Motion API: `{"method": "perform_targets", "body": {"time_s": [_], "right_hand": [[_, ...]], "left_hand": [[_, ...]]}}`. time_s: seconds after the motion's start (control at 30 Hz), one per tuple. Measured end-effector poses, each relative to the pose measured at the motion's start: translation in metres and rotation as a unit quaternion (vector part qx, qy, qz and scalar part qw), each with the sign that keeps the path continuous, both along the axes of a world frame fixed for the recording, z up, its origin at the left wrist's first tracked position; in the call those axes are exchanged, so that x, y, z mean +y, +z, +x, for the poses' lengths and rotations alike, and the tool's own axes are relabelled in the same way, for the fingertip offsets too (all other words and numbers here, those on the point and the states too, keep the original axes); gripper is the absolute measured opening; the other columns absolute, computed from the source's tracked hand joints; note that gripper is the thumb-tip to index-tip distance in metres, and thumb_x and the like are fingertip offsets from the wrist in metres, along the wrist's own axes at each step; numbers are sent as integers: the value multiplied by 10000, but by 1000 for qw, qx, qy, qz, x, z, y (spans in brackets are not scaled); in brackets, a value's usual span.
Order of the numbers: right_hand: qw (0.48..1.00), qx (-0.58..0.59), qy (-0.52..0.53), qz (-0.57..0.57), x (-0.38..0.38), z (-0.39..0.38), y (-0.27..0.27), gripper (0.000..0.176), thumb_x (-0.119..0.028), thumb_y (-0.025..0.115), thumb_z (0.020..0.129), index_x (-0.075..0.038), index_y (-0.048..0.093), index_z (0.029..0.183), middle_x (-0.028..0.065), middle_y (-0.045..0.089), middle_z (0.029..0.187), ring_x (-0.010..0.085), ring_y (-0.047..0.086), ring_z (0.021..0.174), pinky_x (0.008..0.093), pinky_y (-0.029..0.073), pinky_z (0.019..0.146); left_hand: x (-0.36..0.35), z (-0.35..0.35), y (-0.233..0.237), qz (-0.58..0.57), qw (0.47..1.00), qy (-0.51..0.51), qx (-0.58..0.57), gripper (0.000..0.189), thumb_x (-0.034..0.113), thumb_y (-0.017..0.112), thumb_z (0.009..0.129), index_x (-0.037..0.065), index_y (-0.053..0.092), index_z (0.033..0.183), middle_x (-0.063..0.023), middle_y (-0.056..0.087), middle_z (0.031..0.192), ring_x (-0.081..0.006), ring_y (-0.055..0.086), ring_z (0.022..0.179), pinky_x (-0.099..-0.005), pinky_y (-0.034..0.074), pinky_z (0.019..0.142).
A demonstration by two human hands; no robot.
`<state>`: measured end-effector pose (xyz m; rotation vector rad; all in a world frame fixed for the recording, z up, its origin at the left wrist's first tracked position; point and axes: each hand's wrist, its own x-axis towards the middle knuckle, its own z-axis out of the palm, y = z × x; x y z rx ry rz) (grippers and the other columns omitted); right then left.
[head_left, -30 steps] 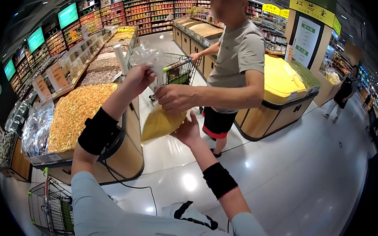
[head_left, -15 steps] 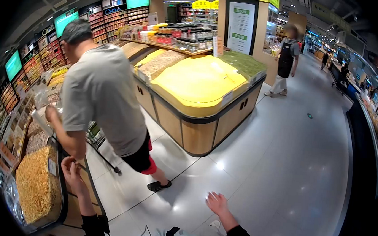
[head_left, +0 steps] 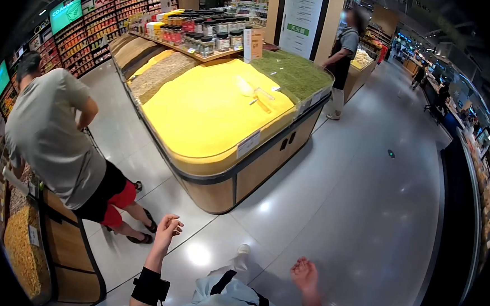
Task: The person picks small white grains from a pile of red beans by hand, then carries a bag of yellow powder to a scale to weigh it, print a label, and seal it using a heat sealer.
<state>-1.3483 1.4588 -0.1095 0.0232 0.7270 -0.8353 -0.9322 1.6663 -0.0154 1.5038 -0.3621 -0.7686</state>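
My left hand is raised over the tiled floor at the lower middle, fingers loosely curled and apart, with nothing in it. Lower right, my right hand hangs over the floor, palm up and empty, its fingers slightly bent. Ahead of both stands a wooden-sided display bin heaped with yellow grain. A clear scoop lies on the grain. Green goods fill the bin's far right part, and jars stand on a shelf behind.
A person in a grey shirt stands at the left beside a bin of golden grain. Another person in a dark apron stands beyond the bin's right side. The tiled aisle runs along the right, beside a glass counter.
The yellow grain bin is nearer. My left hand has moved right, away from the golden grain bin. The grey-shirted person now appears farther left, and the aproned person stands closer.
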Motion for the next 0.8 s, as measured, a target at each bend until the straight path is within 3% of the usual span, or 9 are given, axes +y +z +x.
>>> {"method": "perform_targets", "body": {"time_s": [0.07,0.27,0.33,0.4,0.47,0.6,0.67,0.73,0.8], "right_hand": [[997,63,27,38,-38,15,15,172,-215,513,865,-73,608,889,47,612,907,168,561,784,322,446,771],[993,79,-89,-16,-126,-43,23,204,-212,510,864,-67,592,981,55,595,973,167,552,828,324,455,782],[977,116,-169,57,-153,-71,22,204,-231,499,876,-85,608,970,42,619,918,161,563,746,286,455,682],[975,87,-202,16,-172,-104,15,221,-223,481,909,-84,597,1036,57,620,963,168,571,772,298,460,661],[977,68,-201,25,-190,-117,23,198,-226,509,846,-69,584,941,30,544,713,178,460,646,325,399,613],[977,91,-181,64,-309,-141,-15,189,-265,512,809,-79,516,772,17,441,600,196,411,619,352,351,569],[974,-147,-116,-129,-406,-150,-40,262,-242,524,897,-66,619,1067,114,647,1055,277,581,946,453,434,814],[935,91,-297,-172,-536,-129,-21,241,-217,445,947,-79,567,1103,78,615,1037,188,576,793,321,470,664],[922,-49,-150,-353,-664,-133,-14,281,-214,408,977,-69,520,1190,98,599,1115,214,583,862,341,491,721]], "left_hand": [[-72,24,-40,31,993,-42,-109,178,152,503,933,41,518,1072,-43,614,863,-93,548,746,-234,434,684],[-355,21,-2,-128,969,-199,-65,141,95,486,926,17,510,1041,-23,560,795,-92,514,723,-233,416,679],[-439,6,24,-127,954,-266,-55,162,113,478,937,12,510,1059,-38,597,828,-91,548,766,-226,448,718],[-513,-10,38,-138,934,-324,-54,164,136,494,941,28,510,1064,-35,583,879,-92,535,790,-234,449,758],[-575,-20,35,-167,911,-375,-39,181,133,485,940,19,500,1079,-45,592,886,-90,540,800,-237,449,752],[-666,-25,5,-130,930,-344,-24,158,130,480,936,36,516,1058,-31,597,877,-82,533,780,-236,445,726],[-693,-20,-12,-45,957,-287,25,162,166,495,917,59,535,1032,-20,609,853,-90,550,760,-234,450,696],[-719,-15,-25,-44,957,-286,22,158,167,494,918,62,534,1029,-12,610,854,-86,552,746,-235,449,681],[-737,-5,-29,-32,962,-270,24,143,144,488,936,68,536,1047,-4,599,859,-75,538,766,-227,446,702]]}}
